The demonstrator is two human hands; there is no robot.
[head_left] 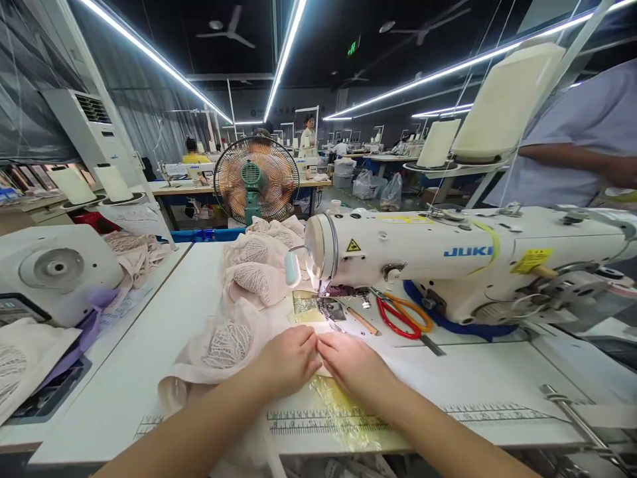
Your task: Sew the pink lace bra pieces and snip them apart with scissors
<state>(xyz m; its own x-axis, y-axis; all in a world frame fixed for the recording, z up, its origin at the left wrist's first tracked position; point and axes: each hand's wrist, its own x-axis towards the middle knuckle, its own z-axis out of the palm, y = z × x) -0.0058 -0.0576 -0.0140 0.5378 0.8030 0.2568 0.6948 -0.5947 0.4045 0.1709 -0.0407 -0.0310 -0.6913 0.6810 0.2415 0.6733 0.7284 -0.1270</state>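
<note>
At far left, a white machine (70, 262) stands beside the worktable (134, 372). Next, pale pink fabric (256, 318) with lacy patterned patches lies in a bunched trail, running from below the large fan (256, 176) towards the needle area and the table's near edge. The left hand (288, 358) and right hand (355, 365) meet fingertip to fingertip just before the needle, both pinching the fabric, though its exact folds between them are hidden. Rightward, a wooden-handled tool (364, 321) and red-handled scissors (398, 320) lie beneath the JUKI sewing machine (423, 242).
</note>
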